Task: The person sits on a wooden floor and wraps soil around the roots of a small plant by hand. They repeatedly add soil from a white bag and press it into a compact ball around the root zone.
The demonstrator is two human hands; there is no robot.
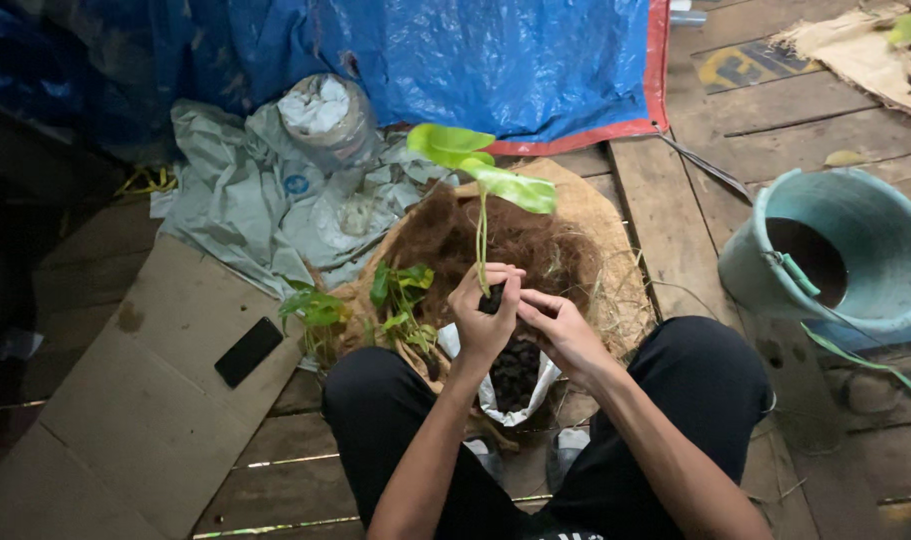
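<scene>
Setting: a makeshift potting spot, outdoors or in a rough shed, at floor level. Floor is weathered wooden planks (775,130) with gaps between boards. Blue tarp (475,60) with a red hem hangs across the top of the frame. Flattened cardboard (145,400) lies at lower left, crumpled grey plastic sheeting (245,200) at upper left. Centre: a mound of brown coconut fibre (535,240) and small green seedlings (400,300). A teal bucket (855,250) stands at right.
</scene>
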